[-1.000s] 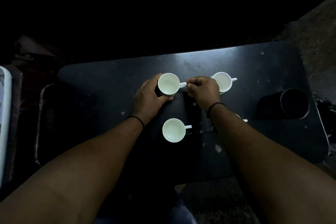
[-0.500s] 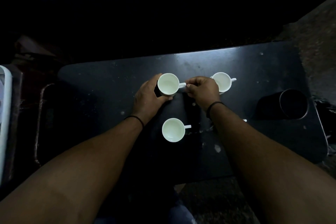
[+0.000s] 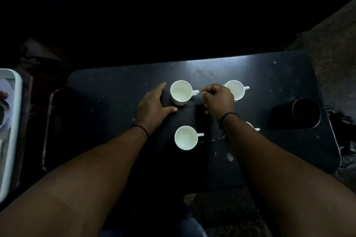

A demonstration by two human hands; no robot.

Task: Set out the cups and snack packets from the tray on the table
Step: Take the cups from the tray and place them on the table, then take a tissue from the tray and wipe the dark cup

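Observation:
Several white cups stand on the black table [image 3: 107, 90]. My left hand [image 3: 152, 107] rests flat on the table just left of the far-left cup [image 3: 181, 92], fingers spread, no longer touching it. My right hand [image 3: 218, 100] has its fingers curled at the tip of that cup's handle, seemingly a sliver apart from it. Behind this hand the far-right cup [image 3: 236, 88] is half hidden. A near cup [image 3: 185, 137] stands free in front. Only the handle and rim edge of a fourth cup [image 3: 253, 128] show past my right forearm. No snack packets are recognisable in the dim light.
A white tray [image 3: 18, 121] with dim contents sits at the left edge of the view. Between it and the table, a dark metal rim [image 3: 48, 131] curves along. A black cylindrical container [image 3: 305, 113] lies on its side at the table's right end.
My left hand has let go of the far-left cup and opened flat beside it. My right hand's pinch on the handle has eased back slightly. The cups stay put.

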